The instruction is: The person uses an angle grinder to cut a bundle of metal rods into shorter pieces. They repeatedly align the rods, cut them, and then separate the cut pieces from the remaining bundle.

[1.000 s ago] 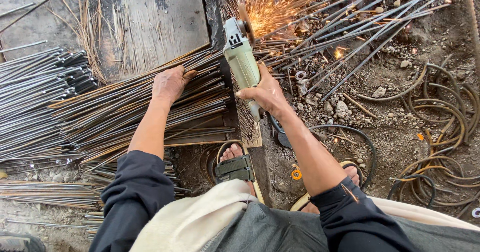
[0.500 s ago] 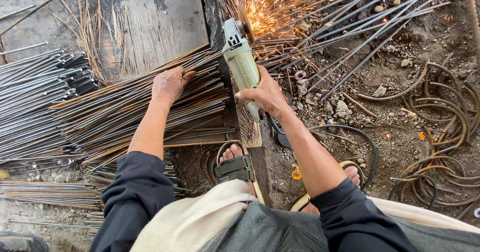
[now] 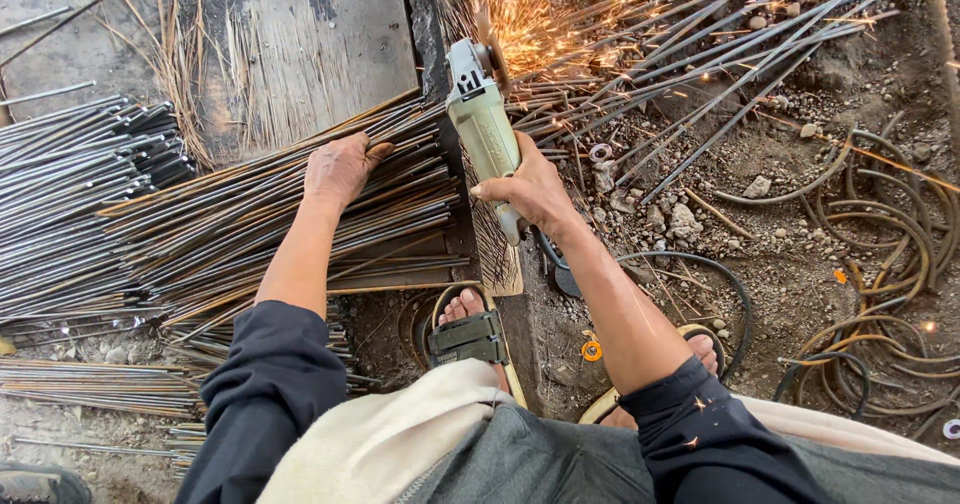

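My right hand (image 3: 535, 192) grips the pale green body of an angle grinder (image 3: 480, 124), whose disc sits at the far end of a bundle of thin steel rods (image 3: 250, 229). Orange sparks (image 3: 530, 14) spray up and to the right from the disc. My left hand (image 3: 340, 167) presses palm-down on the rod bundle, just left of the grinder. The rods lie across a dark wooden plank (image 3: 495, 254) that runs toward me. My sandalled foot (image 3: 468, 329) rests beside the plank's near end.
A second heap of grey rods (image 3: 70, 154) lies at far left. Cut rods (image 3: 720, 44) fan out at upper right over stony dirt. Bent wire loops (image 3: 880, 264) lie at right. A concrete slab (image 3: 300, 54) sits behind the bundle.
The spark spray keeps shifting at the grinder's disc. Both hands and the rods stay in almost the same place.
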